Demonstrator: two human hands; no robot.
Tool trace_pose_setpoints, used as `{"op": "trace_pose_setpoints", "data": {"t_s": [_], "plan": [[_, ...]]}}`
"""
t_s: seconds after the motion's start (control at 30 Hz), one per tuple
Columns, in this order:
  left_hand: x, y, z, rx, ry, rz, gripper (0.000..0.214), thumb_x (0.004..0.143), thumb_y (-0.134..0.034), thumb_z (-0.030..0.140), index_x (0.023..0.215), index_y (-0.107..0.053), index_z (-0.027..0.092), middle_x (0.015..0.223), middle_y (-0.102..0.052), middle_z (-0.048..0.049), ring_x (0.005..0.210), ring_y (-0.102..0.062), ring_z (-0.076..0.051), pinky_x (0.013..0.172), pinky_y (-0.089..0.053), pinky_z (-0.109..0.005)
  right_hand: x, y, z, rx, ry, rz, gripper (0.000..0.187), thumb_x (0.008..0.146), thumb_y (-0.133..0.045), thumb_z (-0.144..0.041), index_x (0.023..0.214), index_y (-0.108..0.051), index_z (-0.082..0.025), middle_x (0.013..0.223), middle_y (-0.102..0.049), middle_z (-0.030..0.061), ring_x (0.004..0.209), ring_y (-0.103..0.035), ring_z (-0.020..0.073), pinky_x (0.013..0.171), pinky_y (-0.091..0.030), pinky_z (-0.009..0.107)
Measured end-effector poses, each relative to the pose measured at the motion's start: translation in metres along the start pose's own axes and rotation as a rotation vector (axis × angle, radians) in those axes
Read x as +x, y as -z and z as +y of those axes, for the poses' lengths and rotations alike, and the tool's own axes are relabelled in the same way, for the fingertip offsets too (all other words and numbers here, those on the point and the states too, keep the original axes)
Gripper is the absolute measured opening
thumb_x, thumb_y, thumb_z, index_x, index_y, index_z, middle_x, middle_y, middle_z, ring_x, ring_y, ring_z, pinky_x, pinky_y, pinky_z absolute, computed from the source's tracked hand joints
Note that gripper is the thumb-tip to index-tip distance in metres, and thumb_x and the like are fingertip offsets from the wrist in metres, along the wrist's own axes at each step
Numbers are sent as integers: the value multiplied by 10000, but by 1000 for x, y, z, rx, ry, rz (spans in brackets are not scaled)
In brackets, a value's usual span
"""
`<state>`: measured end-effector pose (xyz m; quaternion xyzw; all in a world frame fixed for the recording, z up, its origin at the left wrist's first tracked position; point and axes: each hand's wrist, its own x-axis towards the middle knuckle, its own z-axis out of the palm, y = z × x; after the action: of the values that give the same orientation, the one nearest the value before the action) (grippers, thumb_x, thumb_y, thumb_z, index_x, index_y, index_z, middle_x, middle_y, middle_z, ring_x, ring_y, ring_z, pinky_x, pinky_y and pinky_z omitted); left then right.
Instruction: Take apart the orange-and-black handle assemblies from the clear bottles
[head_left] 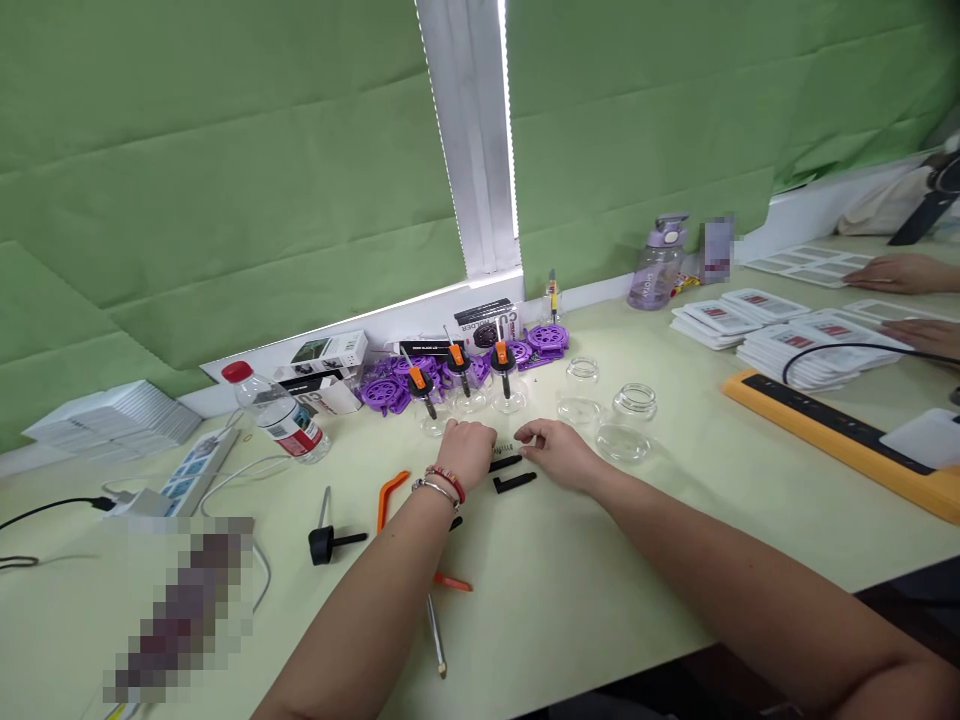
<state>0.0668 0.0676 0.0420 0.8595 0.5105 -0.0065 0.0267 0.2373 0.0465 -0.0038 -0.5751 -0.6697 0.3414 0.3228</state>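
My left hand (466, 452) is closed, knuckles up, low over the table; its fingertips are hidden, so I cannot make out what it holds. Facing it, my right hand (556, 455) has a gap between thumb and forefinger, with nothing visible in it. Small springs or screws (501, 450), too tiny to tell, lie between the hands. Just below them are two black L-shaped parts (515, 482). Beyond, several glass jars stand, some holding black-and-orange tops (502, 355). Orange levers (391, 495), a black cap with a stem (322, 545) and a metal tube (436, 635) lie around my left forearm.
Two open glass jars (627, 428) stand beyond my right hand. A water bottle (277, 415) and power strip (201, 470) are left. Purple parts (386, 392) and boxes line the wall. At right, a yellow-edged black strip (840, 440), white card stacks (795, 350) and another person's hands (907, 272).
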Motion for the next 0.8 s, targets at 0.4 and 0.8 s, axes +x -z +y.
{"op": "trace_pose_setpoints", "data": {"t_s": [0.4, 0.8], "plan": [[0, -3, -13, -118, 17, 10, 123, 762, -544, 185, 770, -667, 189, 776, -691, -54, 763, -609, -210, 808, -360, -346, 24, -13, 5, 51, 81, -97, 207, 755, -581, -226, 870, -746, -178, 862, -728, 47, 790, -632, 189, 735, -467, 284], [-5, 2, -15, -159, 19, 43, 240, 679, -445, 21, 632, -618, 180, 600, -612, -12, 623, -548, -161, 785, -392, -314, 22, -19, 3, -145, 227, -104, 207, 770, -560, -207, 838, -754, -234, 868, -708, 16, 772, -626, 160, 694, -438, 236]]}}
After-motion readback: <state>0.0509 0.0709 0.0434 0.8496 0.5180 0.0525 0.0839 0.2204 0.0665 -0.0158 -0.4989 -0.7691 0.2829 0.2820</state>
